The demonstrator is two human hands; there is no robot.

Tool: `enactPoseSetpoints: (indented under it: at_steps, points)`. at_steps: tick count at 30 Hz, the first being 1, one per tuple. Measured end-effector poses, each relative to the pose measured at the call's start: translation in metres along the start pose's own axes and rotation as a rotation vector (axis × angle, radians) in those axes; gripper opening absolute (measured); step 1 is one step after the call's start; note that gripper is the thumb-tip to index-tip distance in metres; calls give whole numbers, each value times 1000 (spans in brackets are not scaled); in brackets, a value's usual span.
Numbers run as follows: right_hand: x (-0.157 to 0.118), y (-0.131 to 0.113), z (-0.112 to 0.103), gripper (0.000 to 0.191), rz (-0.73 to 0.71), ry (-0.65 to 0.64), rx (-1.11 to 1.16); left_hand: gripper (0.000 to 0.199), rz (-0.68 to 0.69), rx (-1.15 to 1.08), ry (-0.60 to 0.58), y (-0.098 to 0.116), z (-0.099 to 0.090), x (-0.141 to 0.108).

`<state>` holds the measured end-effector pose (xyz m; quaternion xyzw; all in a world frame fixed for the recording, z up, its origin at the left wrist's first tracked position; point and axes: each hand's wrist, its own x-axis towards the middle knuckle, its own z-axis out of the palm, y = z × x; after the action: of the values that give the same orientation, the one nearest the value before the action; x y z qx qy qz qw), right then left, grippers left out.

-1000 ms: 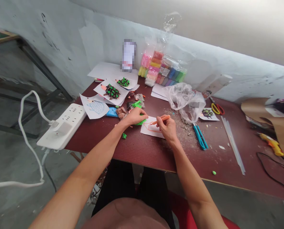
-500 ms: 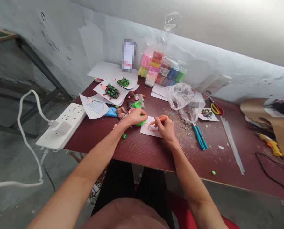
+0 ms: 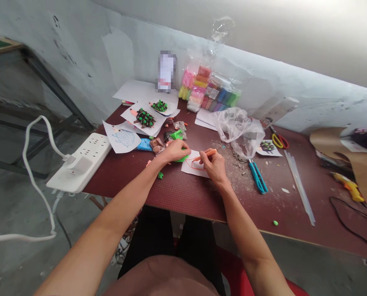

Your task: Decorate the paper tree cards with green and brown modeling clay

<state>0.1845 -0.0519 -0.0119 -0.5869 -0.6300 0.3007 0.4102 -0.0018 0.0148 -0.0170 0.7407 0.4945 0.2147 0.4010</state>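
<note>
In my right hand is an orange marker, gripped between thumb and fingers, its tip near a small white paper. Orange outlines run across that paper, partly covered by the hand. My left hand bends its fingers down at the paper's upper left corner, holding it against the table; the fingertips are partly hidden. Bright green clay shows just under this hand. A small green clay lump lies nearer the front edge.
Clay hedgehogs on paper, a hedgehog drawing and a power strip are on the left. Packs of coloured clay lean on the wall. To the right are a plastic bag, a blue cutter, scissors and a glue gun.
</note>
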Motion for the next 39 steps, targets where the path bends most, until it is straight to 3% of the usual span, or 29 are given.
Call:
enactPoseSetpoints:
  at_steps: [39]
  points:
    - [0,-2,-1,49,-10,-4,-15,30,-13,-28,7,3,-1,-2]
